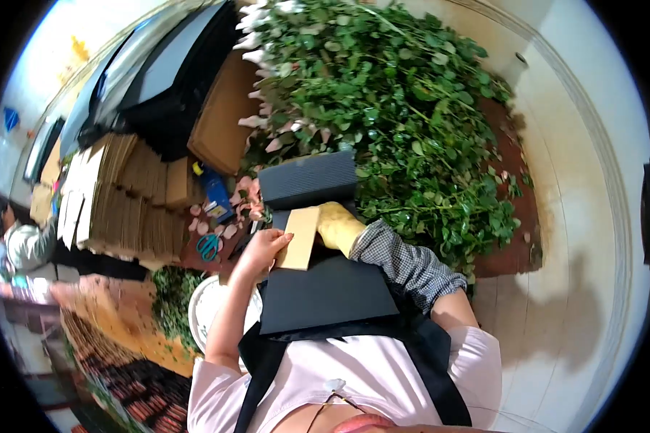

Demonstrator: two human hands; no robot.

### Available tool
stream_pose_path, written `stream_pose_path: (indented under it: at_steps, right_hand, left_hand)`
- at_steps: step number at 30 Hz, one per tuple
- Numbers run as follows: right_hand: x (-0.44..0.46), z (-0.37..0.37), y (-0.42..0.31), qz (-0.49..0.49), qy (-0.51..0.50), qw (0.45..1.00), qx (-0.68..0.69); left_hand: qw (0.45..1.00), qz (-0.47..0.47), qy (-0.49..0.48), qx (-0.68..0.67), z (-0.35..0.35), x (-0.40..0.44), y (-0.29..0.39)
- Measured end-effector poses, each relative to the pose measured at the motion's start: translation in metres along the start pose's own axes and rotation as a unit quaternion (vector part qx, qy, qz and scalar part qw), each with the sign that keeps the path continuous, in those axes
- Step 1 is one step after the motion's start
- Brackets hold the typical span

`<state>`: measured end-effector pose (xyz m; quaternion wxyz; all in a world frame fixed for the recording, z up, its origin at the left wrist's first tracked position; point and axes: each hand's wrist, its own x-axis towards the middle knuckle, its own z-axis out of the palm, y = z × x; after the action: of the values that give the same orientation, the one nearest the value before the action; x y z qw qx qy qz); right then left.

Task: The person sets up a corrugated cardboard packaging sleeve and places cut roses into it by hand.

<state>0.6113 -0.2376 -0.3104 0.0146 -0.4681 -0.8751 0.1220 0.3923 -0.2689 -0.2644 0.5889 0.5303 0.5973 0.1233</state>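
Note:
My left hand [265, 251] is bare and pinches the left edge of a flat tan cardboard piece [301, 238], its thumb lying on the face. At the right edge of that piece is my right hand [339, 228], in a yellow glove with a checked sleeve above it. Its fingers look curled against the cardboard and are partly hidden. Under both hands lies a smooth black sheet [328, 296] at my lap. Just beyond them a dark ribbed corrugated sheet [307, 179] stands tilted up.
Leafy rose stems [390, 108] with wrapped pale heads cover the brown table [509, 245]. To the left are teal scissors [208, 247], a blue bottle [213, 191], loose petals [249, 196], stacked cardboard [133, 198] and a white bucket [201, 310]. Another person [29, 242] is at far left.

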Motion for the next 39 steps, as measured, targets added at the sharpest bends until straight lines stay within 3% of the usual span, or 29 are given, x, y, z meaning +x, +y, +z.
stream_pose_path:
  at_steps: [1,4,5,6,8,9,10,13,14,15,16,18,20,21,22,24,25,26,28,29,30,31,33,37,39]
  right_hand:
    - [-0.010,-0.011,-0.002,0.013,0.007,1.000,-0.008]
    - [-0.025,-0.050,-0.012,0.149,-0.002,0.989,0.014]
    - [-0.033,-0.059,-0.012,0.110,0.046,0.992,0.038]
    - [-0.041,-0.071,-0.014,0.071,0.091,0.991,0.060]
    - [-0.035,-0.060,-0.006,-0.077,0.101,0.985,0.121]
    - [-0.027,-0.046,-0.004,-0.100,0.045,0.989,0.099]
    - [-0.017,-0.049,-0.011,-0.074,-0.094,0.992,0.032]
    - [-0.012,-0.050,-0.029,-0.019,-0.194,0.977,-0.083]
    - [-0.009,-0.044,-0.030,-0.014,-0.212,0.972,-0.104]
    - [-0.009,-0.037,-0.030,-0.010,-0.218,0.971,-0.099]
    - [-0.009,-0.032,-0.029,-0.008,-0.221,0.970,-0.095]
    - [-0.008,-0.029,-0.029,-0.004,-0.228,0.969,-0.093]
    - [-0.009,-0.034,-0.032,0.007,-0.232,0.968,-0.092]
    - [-0.011,-0.006,-0.019,-0.012,-0.186,0.980,-0.068]
    - [-0.012,-0.004,-0.021,-0.011,-0.187,0.980,-0.069]
    - [-0.008,-0.007,-0.017,-0.016,-0.201,0.978,-0.053]
    - [-0.007,-0.005,-0.016,-0.019,-0.193,0.980,-0.053]
    - [-0.013,-0.003,-0.017,-0.016,-0.196,0.979,-0.047]
    - [-0.017,-0.006,-0.017,-0.019,-0.143,0.989,-0.031]
    - [-0.015,-0.012,-0.018,-0.014,-0.160,0.987,-0.022]
    - [-0.013,-0.015,-0.020,-0.018,-0.153,0.988,-0.019]
    - [-0.011,-0.016,-0.021,-0.017,-0.170,0.984,-0.047]
    - [-0.003,-0.008,-0.025,0.009,-0.168,0.983,-0.075]
    - [-0.009,-0.011,-0.016,0.008,-0.050,0.999,-0.011]
    - [-0.010,-0.025,-0.005,-0.008,-0.075,0.989,0.129]
  left_hand:
    - [0.993,0.087,0.070,0.039,0.009,0.021,-0.022]
    - [0.967,0.171,0.156,0.105,0.026,0.035,-0.039]
    - [0.958,0.199,0.180,0.100,0.029,0.050,-0.062]
    - [0.959,0.207,0.193,-0.002,0.036,0.048,-0.064]
    - [0.964,0.159,0.208,0.048,0.036,0.050,-0.067]
    - [0.961,0.169,0.211,0.063,0.036,0.054,-0.072]
    - [0.951,0.181,0.217,0.124,0.034,0.043,-0.056]
    - [0.903,0.193,0.204,0.325,0.012,0.016,-0.030]
    - [0.932,0.195,0.161,0.261,0.004,-0.005,-0.012]
    - [0.978,0.186,0.039,0.085,-0.006,-0.021,-0.005]
    - [0.978,0.166,-0.084,-0.094,-0.015,-0.033,0.000]
    - [0.858,0.240,-0.410,-0.194,-0.022,-0.056,0.008]
    - [0.856,0.277,-0.430,0.069,0.008,-0.057,0.011]
    - [0.864,0.317,-0.346,0.183,0.032,-0.050,-0.002]
    - [0.885,0.292,-0.271,0.242,0.057,-0.037,-0.028]
    - [0.879,0.327,-0.183,0.295,0.066,-0.042,-0.030]
    - [0.884,0.312,-0.264,0.229,0.055,-0.049,-0.010]
    - [0.908,0.288,-0.301,0.047,0.047,-0.061,0.009]
    - [0.949,0.229,-0.185,0.112,0.027,-0.071,0.030]
    - [0.950,0.245,-0.068,0.184,0.025,-0.066,0.038]
    - [0.931,0.258,0.049,0.255,0.021,-0.060,0.047]
    - [0.896,0.287,0.091,0.327,0.018,-0.045,0.042]
    - [0.869,0.285,0.070,0.399,0.026,-0.026,0.033]
    - [0.832,0.225,0.077,0.501,0.043,0.004,0.020]
    - [0.825,0.204,0.090,0.519,0.047,0.006,0.024]
